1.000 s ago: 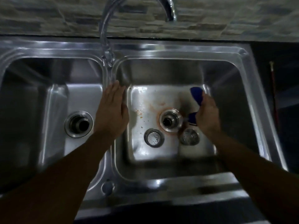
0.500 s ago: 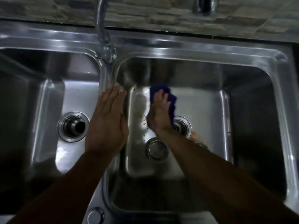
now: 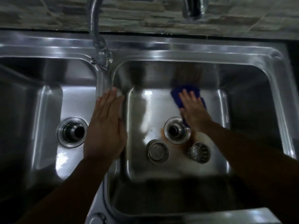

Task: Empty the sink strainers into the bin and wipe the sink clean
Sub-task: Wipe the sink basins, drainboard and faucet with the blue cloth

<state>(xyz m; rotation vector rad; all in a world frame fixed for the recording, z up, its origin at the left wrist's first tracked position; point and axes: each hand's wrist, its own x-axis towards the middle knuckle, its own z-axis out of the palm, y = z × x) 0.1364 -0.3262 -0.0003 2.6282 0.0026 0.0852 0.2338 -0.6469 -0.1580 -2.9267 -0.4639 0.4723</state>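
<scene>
Right hand (image 3: pixel 193 110) lies flat, fingers spread, pressing a blue cloth (image 3: pixel 178 96) onto the floor of the right basin (image 3: pixel 252 110), close to its back wall. The cloth shows past the fingertips and along the side of the palm toward the drain; the hand pushes down on it and does not pinch it. The forearm comes in from the lower right, crossing over the basin's near right corner.

Left hand (image 3: pixel 105 128) rests open, palm down and fingers together, on the divider (image 3: pixel 103 81) between the two basins, fingertips pointing toward the base of the faucet (image 3: pixel 97 38).

Just beside the right wrist is the open drain (image 3: pixel 176 130) of the right basin, ringed on its near side by an orange-brown smear (image 3: pixel 161 132). Two strainers lie loose on the basin floor nearer the person: a flat one (image 3: pixel 158 151) to the left of the drain and a perforated basket strainer (image 3: pixel 199 152), tipped on its side, to the right. The left basin (image 3: pixel 48 110) has its own drain (image 3: pixel 72 131). Behind the stainless sink runs a stone-patterned wall (image 3: pixel 145 15). The lighting is dim.

Half a second ago the cloth and right hand were at the left of the right basin's floor, near the divider; they have since swept across to the right rear. The left hand has stayed on the divider.
</scene>
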